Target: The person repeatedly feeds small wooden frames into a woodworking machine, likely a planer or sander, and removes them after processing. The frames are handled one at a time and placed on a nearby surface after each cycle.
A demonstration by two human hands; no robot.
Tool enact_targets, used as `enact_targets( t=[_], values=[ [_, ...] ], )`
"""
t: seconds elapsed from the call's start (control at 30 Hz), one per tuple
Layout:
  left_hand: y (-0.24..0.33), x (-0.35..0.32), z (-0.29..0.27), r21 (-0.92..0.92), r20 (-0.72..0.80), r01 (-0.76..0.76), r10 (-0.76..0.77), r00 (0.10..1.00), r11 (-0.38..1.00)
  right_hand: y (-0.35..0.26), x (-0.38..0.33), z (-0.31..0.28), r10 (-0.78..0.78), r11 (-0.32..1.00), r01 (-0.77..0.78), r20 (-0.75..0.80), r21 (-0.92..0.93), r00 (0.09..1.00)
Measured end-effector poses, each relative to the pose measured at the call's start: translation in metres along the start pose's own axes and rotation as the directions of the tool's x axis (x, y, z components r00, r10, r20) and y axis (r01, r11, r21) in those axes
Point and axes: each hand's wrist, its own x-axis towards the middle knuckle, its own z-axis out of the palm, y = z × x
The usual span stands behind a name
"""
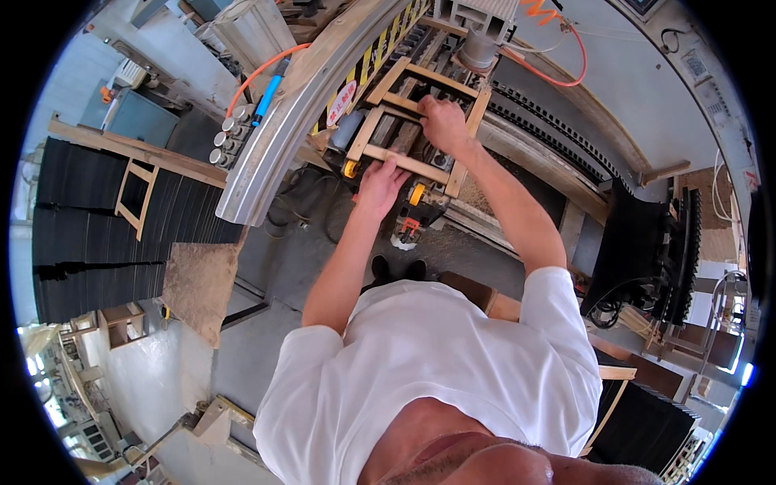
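Observation:
A pale wooden frame (412, 166) of narrow bars and cross rails lies over the machine bed in front of me, slightly tilted in view. It may be one frame or two close together; I cannot tell. My left hand (380, 187) is closed round its near bar, thumb on top. Farther in, my right hand (445, 127) is closed at the inner cross rail, fingertips partly hidden behind the knuckles. Under the near side are yellow rollers (416, 194) and an orange-red fitting (411, 225) on the machine.
A long metal beam (275, 166) with yellow-black striping borders the work on the left, carrying a blue cylindrical tool (268, 100). An orange hose (584, 61) loops at the back right. Black stacked panels (89, 234) stand left. Chain tracks (550, 133) run right.

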Motion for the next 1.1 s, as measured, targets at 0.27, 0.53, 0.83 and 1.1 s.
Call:
enact_targets(
  t=[0.27, 0.53, 0.83, 1.1],
  values=[
    [0.027, -0.150, -0.045, 0.054, -0.040, -0.022, 0.025, 0.999, 0.998, 0.033, 0.049, 0.027, 0.046, 0.986, -0.027, 0.109, -0.166, 0.993],
    [0.060, -0.219, -0.089, 0.116, -0.160, -0.045, 0.064, 0.985, 0.992, 0.020, 0.078, 0.032, 0.078, 0.944, -0.008, 0.199, -0.331, 0.977],
    [0.098, -0.239, -0.167, 0.073, -0.271, -0.095, 0.111, 0.956, 0.993, 0.036, 0.130, 0.040, 0.149, 0.772, 0.050, 0.257, -0.633, 0.955],
    [0.093, -0.248, -0.213, 0.189, -0.422, -0.092, 0.166, 0.891, 0.978, 0.070, 0.178, 0.051, 0.253, 0.737, -0.043, 0.216, -0.674, 0.943]
  ],
)
